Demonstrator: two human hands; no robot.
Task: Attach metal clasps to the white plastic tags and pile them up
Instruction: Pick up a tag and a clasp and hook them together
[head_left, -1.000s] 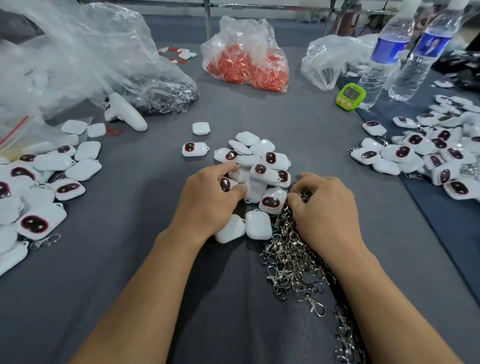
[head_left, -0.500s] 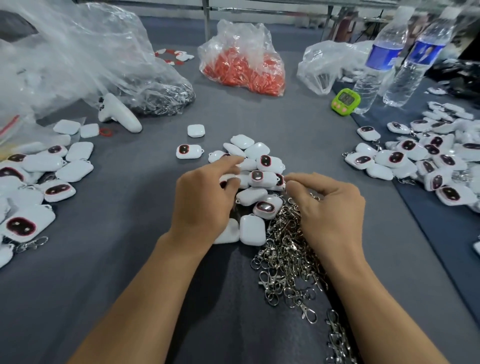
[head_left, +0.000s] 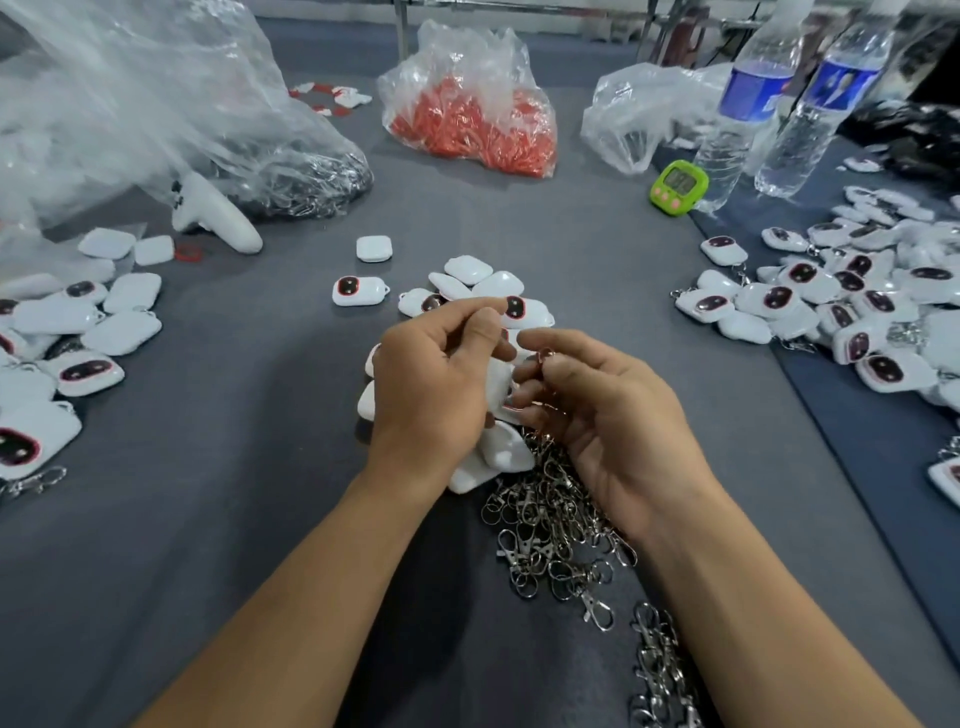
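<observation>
On the grey table, a loose heap of white plastic tags (head_left: 470, 273) lies just beyond my hands. Nearer to me, a tangle of metal clasps (head_left: 550, 525) spreads toward the front edge. My left hand (head_left: 434, 389) is raised over the heap, its fingers curled round a white tag (head_left: 497, 384) that is mostly hidden. My right hand (head_left: 608, 415) faces it, palm turned up, pinching a metal clasp (head_left: 545, 357) between thumb and fingers. The fingertips of both hands almost touch.
Tags with clasps lie piled at the right (head_left: 831, 306) and left (head_left: 78, 332). At the back stand a bag of red parts (head_left: 467, 124), a clear bag of metal parts (head_left: 301, 171), a white controller (head_left: 218, 215), a green timer (head_left: 678, 186) and two water bottles (head_left: 743, 104).
Both hands have lifted off the heaps and turned toward each other, the left bringing up a tag, the right a clasp.
</observation>
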